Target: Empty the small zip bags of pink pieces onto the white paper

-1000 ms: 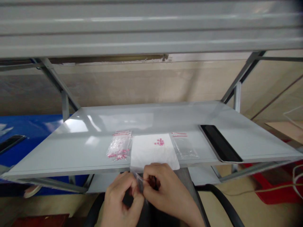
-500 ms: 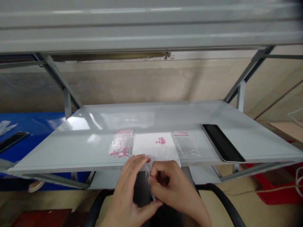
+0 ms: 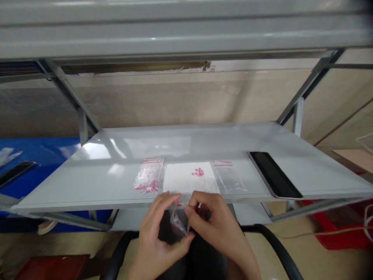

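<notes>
A small clear plastic zip bag hangs in front of the table edge, between my hands. My left hand holds its left side, with the thumb below and the fingers above. At the bag's right side, my right hand pinches with thumb and forefinger; the exact grip is partly hidden. Beyond my hands, a loose cluster of small pink round pieces lies on a white paper sheet. Left of the sheet sits a stack of filled zip bags with pink pieces inside. A flat clear zip bag lies to its right.
A dark-screened tablet lies at the right of the grey table. An overhead shelf spans the top on metal struts. To the left is a blue surface with a phone. A red stool stands low at the right.
The bag between my hands has turned and spread wider, showing more of its face. My right hand has shifted slightly up and right. The things on the table stay put.
</notes>
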Motion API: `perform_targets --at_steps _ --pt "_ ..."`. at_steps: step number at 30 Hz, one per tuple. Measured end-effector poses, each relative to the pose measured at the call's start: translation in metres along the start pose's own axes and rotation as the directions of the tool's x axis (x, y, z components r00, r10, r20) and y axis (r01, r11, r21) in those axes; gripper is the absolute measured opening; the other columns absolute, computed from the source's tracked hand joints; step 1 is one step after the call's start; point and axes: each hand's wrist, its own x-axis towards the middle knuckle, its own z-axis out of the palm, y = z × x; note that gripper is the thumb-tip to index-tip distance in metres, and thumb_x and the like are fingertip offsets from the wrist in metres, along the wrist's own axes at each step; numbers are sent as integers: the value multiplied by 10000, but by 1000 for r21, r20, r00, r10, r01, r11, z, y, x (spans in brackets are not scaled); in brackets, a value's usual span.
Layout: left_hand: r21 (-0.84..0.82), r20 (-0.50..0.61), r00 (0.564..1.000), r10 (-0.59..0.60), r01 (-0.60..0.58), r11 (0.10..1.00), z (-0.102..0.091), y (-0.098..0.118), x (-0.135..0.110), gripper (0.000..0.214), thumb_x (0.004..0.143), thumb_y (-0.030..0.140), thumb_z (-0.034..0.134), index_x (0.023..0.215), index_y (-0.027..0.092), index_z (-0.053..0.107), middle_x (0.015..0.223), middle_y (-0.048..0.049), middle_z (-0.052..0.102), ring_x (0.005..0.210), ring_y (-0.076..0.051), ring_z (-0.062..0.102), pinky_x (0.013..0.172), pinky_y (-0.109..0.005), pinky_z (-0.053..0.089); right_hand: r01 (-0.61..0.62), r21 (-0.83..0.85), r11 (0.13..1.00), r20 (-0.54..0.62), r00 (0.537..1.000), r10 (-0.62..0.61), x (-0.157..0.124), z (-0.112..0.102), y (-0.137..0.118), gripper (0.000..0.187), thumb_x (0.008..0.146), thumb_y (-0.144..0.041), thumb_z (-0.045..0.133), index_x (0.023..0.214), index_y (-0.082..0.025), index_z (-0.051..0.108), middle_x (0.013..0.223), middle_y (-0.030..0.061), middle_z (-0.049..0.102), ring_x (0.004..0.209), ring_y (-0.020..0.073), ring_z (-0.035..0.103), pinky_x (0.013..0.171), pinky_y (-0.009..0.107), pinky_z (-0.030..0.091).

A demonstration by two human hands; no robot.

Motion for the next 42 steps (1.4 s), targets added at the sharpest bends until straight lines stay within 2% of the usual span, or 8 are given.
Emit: perform_targets --at_steps 5,8,13,26,32,35,38,42 --pt "-3 -127 992 1 -1 1000 -1 5 4 498 791 207 712 1272 230 583 1136 -69 675 1048 -232 671 896 -358 583 73 -78 994 -135 987 -83 -1 6 -8 37 858 -212 650 821 -210 649 780 -14 652 685 134 606 552 223 438" --pt "29 -186 982 -33 39 999 -2 4 5 493 805 190 727 1277 222 586 1098 -67 670 1000 -226 667 858 -346 576 210 -123 970 -232 944 -234 -4 15 -12 158 775 -170 727 917 -220 679 980 31 666 891 190 643 703 284 526" --pt "153 -244 970 27 11 988 -1 -1 4 499 839 193 722 1316 217 575 1116 -84 667 1003 -249 651 873 -386 546 264 -261 929 -158 937 -310 -3 31 -10 254 729 -83 748 946 -215 735 1339 97 583 1210 289 564 1005 442 499" --pt "23 -171 978 -118 124 992 3 3 4 434 846 212 700 1263 263 590 1131 -55 684 1034 -250 656 903 -387 522 210 22 978 -127 970 -205 3 32 -13 186 827 -82 664 812 -236 767 1150 57 637 1078 229 617 953 388 498" --pt "-219 -86 965 -249 225 949 1 5 5 378 835 199 699 1200 267 629 1135 -35 718 1038 -218 687 918 -338 545 211 146 967 -85 976 -200 4 26 -6 198 950 -187 593 848 -236 756 1094 44 607 1025 192 614 923 334 484" --pt "-458 35 935 -352 328 827 0 2 3 369 847 284 723 1208 246 654 1160 -59 726 1064 -234 689 952 -350 536 232 195 953 -11 972 -235 2 14 -5 292 1034 -264 480 942 -259 757 1101 43 597 1031 185 606 916 318 489" --pt "-700 229 881 -413 444 559 2 -2 0 471 828 488 744 1194 200 678 1078 -91 735 1005 -245 696 924 -349 544 257 109 960 68 962 -265 0 1 -5 237 1026 -282 505 972 -261 735 1183 51 596 1207 225 527 1031 349 430" --pt "-798 483 767 -422 584 148 9 -1 -1 427 824 575 719 1019 196 693 810 -35 662 625 -120 603 459 -166 433 320 32 947 165 933 -321 1 -6 -4 200 1019 -233 500 926 -232 676 1247 61 589 1323 243 436 1078 374 395"
